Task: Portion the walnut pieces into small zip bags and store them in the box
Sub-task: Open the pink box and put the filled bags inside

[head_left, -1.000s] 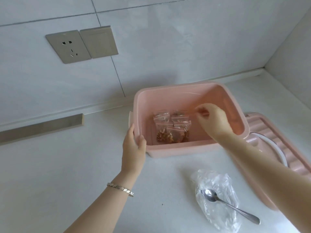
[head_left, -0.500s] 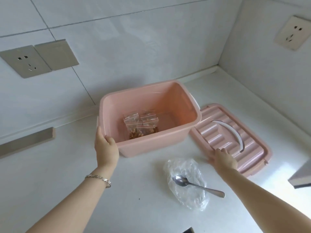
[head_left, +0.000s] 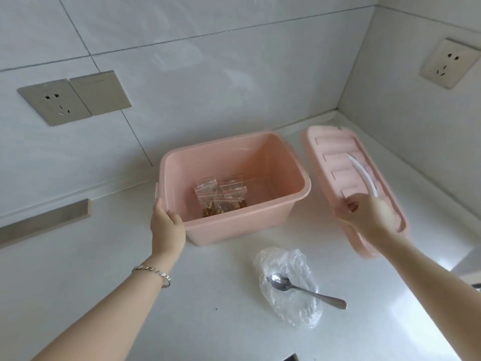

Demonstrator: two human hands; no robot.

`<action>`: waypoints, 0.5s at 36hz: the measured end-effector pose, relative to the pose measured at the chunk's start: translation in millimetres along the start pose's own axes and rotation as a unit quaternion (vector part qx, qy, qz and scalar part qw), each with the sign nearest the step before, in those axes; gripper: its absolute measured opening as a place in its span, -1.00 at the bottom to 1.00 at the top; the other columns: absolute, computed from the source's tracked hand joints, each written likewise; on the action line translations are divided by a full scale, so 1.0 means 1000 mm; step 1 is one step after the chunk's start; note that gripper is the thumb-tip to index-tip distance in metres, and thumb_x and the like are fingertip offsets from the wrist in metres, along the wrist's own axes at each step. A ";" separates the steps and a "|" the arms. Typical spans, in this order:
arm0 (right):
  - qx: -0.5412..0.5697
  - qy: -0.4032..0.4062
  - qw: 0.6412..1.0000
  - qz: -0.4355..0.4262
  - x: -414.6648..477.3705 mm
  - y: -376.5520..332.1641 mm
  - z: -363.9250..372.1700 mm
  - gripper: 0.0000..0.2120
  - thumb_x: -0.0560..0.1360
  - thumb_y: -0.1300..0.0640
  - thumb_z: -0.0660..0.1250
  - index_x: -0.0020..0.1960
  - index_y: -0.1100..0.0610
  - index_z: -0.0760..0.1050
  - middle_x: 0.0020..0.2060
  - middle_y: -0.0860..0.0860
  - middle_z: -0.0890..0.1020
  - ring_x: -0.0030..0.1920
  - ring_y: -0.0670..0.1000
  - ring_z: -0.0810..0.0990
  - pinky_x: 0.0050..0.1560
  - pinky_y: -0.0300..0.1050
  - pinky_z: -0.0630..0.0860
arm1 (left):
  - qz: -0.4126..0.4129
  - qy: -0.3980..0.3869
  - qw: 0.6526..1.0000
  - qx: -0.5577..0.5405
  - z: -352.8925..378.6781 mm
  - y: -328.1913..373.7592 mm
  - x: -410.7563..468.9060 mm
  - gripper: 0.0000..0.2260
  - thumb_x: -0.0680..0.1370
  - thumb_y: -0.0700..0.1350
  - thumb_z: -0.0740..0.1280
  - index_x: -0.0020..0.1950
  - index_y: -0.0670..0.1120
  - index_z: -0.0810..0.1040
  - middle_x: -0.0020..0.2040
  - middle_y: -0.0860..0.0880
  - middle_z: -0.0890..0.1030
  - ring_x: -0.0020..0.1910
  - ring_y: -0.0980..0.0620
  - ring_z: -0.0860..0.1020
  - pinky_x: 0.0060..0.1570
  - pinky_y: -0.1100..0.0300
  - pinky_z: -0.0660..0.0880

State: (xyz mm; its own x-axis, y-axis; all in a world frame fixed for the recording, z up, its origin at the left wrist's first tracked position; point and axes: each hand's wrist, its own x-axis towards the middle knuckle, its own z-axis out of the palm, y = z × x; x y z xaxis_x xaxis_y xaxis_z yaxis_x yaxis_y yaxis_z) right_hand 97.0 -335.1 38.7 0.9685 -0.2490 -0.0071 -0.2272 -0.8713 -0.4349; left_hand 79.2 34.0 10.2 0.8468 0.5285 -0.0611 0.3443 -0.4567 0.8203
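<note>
White glossy counter [head_left: 104, 282] is bearing a smooth pink rectangular box [head_left: 234, 227], with clear zip bags [head_left: 221, 194] of brown walnut pieces lying on its floor. Left hand [head_left: 166, 227] is curling round the box's near-left rim; right hand [head_left: 364, 217] is gripping the ribbed pink lid [head_left: 330, 157], tilted, right of the box.

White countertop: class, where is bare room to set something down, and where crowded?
Bare: left of the pink plastic box, near the grey wall strip. Crowded: right of it, with clear plastic bag, metal spoon and held pink ribbed lid.
</note>
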 end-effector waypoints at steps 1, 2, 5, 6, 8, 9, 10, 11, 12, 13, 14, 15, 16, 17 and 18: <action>-0.014 0.006 1.000 -0.021 -0.002 -0.008 -0.006 -0.86 0.38 0.03 0.39 -0.22 0.11 0.56 -0.33 0.05 0.61 -0.31 0.14 0.52 -0.41 -0.12 0.34 | 0.000 -0.002 1.000 0.000 0.000 0.000 0.000 -0.56 0.60 -0.25 0.02 0.48 -0.17 0.08 0.41 -0.21 0.30 0.35 -0.19 0.32 0.31 -0.05 0.28; -0.029 0.009 0.999 -0.043 -0.005 -0.017 -0.011 -0.85 0.38 0.02 0.38 -0.21 0.11 0.56 -0.32 0.03 0.61 -0.30 0.12 0.51 -0.39 -0.11 0.36 | 0.000 -0.004 1.000 0.000 -0.001 0.000 0.000 -0.56 0.60 -0.25 0.03 0.49 -0.17 0.08 0.41 -0.21 0.30 0.35 -0.18 0.32 0.31 -0.04 0.28; -0.044 0.016 0.991 -0.124 -0.014 -0.045 -0.024 -0.86 0.36 0.03 0.42 -0.13 0.06 0.58 -0.27 -0.06 0.52 -0.26 0.03 0.45 -0.30 -0.15 0.27 | 0.000 -0.017 1.000 -0.005 -0.003 0.002 -0.001 -0.55 0.60 -0.25 0.04 0.49 -0.17 0.07 0.40 -0.21 0.32 0.34 -0.18 0.32 0.30 -0.05 0.29; -0.046 0.016 0.987 -0.155 -0.017 -0.055 -0.027 -0.83 0.35 0.05 0.44 -0.09 0.06 0.59 -0.25 -0.05 0.54 -0.23 0.03 0.47 -0.29 -0.16 0.27 | 0.000 -0.023 1.000 -0.009 -0.004 0.003 -0.002 -0.55 0.60 -0.25 0.04 0.49 -0.16 0.06 0.40 -0.20 0.32 0.34 -0.17 0.32 0.31 -0.02 0.28; -0.062 0.017 0.972 -0.225 -0.017 -0.071 -0.025 -0.77 0.33 0.05 0.46 -0.06 0.10 0.59 -0.18 -0.03 0.61 -0.15 0.05 0.54 -0.28 -0.15 0.32 | 0.002 -0.040 0.999 -0.025 -0.008 0.004 -0.004 -0.56 0.62 -0.21 0.04 0.50 -0.14 0.05 0.42 -0.16 0.30 0.36 -0.12 0.31 0.30 0.07 0.25; -0.081 0.009 0.963 -0.257 -0.017 -0.077 -0.022 -0.75 0.32 0.05 0.47 -0.04 0.10 0.59 -0.16 -0.02 0.62 -0.12 0.06 0.55 -0.28 -0.13 0.37 | 0.000 -0.049 0.998 -0.035 -0.011 0.004 -0.005 -0.57 0.63 -0.17 0.04 0.49 -0.13 0.05 0.43 -0.14 0.29 0.37 -0.10 0.30 0.30 0.10 0.23; -0.098 -0.002 0.955 -0.281 -0.017 -0.084 -0.017 -0.74 0.32 0.04 0.47 -0.04 0.10 0.58 -0.16 -0.02 0.62 -0.11 0.06 0.56 -0.29 -0.12 0.41 | -0.002 -0.056 0.997 -0.045 -0.014 0.004 -0.006 -0.59 0.64 -0.13 0.03 0.49 -0.12 0.08 0.43 -0.12 0.29 0.37 -0.09 0.30 0.30 0.11 0.22; -0.106 -0.005 0.946 -0.307 -0.016 -0.089 -0.011 -0.73 0.28 0.05 0.49 -0.06 0.10 0.59 -0.19 -0.02 0.62 -0.13 0.06 0.57 -0.36 -0.16 0.39 | -0.007 -0.061 0.997 -0.051 -0.017 0.004 -0.006 -0.61 0.64 -0.10 0.01 0.47 -0.12 0.14 0.41 -0.09 0.33 0.35 -0.08 0.32 0.28 0.12 0.24; -0.109 -0.005 0.937 -0.331 -0.015 -0.094 -0.006 -0.71 0.22 0.07 0.54 -0.11 0.10 0.60 -0.24 -0.02 0.63 -0.18 0.05 0.59 -0.47 -0.27 0.28 | -0.009 -0.060 0.997 -0.054 -0.021 0.004 -0.006 -0.64 0.64 -0.10 -0.01 0.43 -0.13 0.21 0.35 -0.05 0.38 0.30 -0.06 0.36 0.23 0.15 0.27; -0.113 -0.010 0.929 -0.352 -0.015 -0.098 0.000 -0.68 0.12 0.09 0.59 -0.17 0.09 0.61 -0.31 -0.04 0.63 -0.26 0.02 0.61 -0.50 -0.38 0.11 | -0.009 -0.054 0.997 -0.057 -0.025 0.005 -0.007 -0.68 0.65 -0.11 -0.01 0.37 -0.15 0.29 0.25 -0.01 0.42 0.21 -0.02 0.39 0.14 0.19 0.27; -0.123 -0.016 0.919 -0.374 -0.015 -0.102 0.006 -0.66 0.06 0.10 0.62 -0.21 0.09 0.60 -0.35 -0.05 0.62 -0.31 0.00 0.60 -0.46 -0.42 -0.01 | -0.007 -0.045 0.997 -0.059 -0.029 0.005 -0.006 -0.71 0.65 -0.12 -0.01 0.28 -0.15 0.37 0.14 0.00 0.43 0.13 0.01 0.39 0.06 0.23 0.25; -0.134 -0.031 0.910 -0.390 -0.014 -0.106 0.012 -0.66 0.09 0.10 0.61 -0.19 0.09 0.60 -0.33 -0.06 0.62 -0.29 0.00 0.60 -0.46 -0.39 -0.02 | -0.005 -0.034 0.997 -0.067 -0.032 0.005 -0.005 -0.74 0.64 -0.13 0.00 0.19 -0.13 0.42 0.07 0.00 0.44 0.07 0.03 0.39 0.02 0.24 0.24; -0.135 -0.042 0.905 -0.400 -0.012 -0.110 0.018 -0.69 0.17 0.10 0.58 -0.13 0.10 0.60 -0.27 -0.05 0.63 -0.22 0.02 0.60 -0.47 -0.33 0.08 | -0.006 -0.024 0.997 -0.076 -0.036 0.004 -0.004 -0.78 0.64 -0.13 0.01 0.09 -0.11 0.43 0.01 -0.01 0.45 0.03 0.02 0.39 -0.01 0.23 0.24; -0.136 -0.066 0.906 -0.395 -0.010 -0.113 0.022 -0.72 0.25 0.10 0.53 -0.07 0.09 0.59 -0.21 -0.05 0.63 -0.14 0.03 0.59 -0.42 -0.27 0.20 | -0.009 -0.017 0.996 -0.086 -0.039 0.004 -0.002 -0.79 0.64 -0.12 0.02 0.02 -0.10 0.43 -0.02 -0.01 0.46 0.01 0.01 0.40 -0.02 0.21 0.25; -0.133 -0.074 0.906 -0.396 -0.008 -0.113 0.025 -0.73 0.26 0.10 0.52 -0.06 0.08 0.59 -0.19 -0.06 0.63 -0.13 0.03 0.58 -0.37 -0.23 0.29 | -0.013 -0.011 0.995 -0.096 -0.043 0.005 -0.001 -0.78 0.63 -0.09 0.03 -0.02 -0.11 0.43 -0.04 -0.02 0.48 0.01 -0.01 0.42 -0.01 0.19 0.26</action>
State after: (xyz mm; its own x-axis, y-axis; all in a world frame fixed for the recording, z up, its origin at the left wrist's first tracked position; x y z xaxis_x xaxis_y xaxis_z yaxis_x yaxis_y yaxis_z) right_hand 117.4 -223.7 65.6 0.8371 0.5407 0.0829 0.5471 -0.8277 -0.1253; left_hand 63.1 61.8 38.7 0.8485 0.5207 -0.0945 0.2838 -0.2970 0.9117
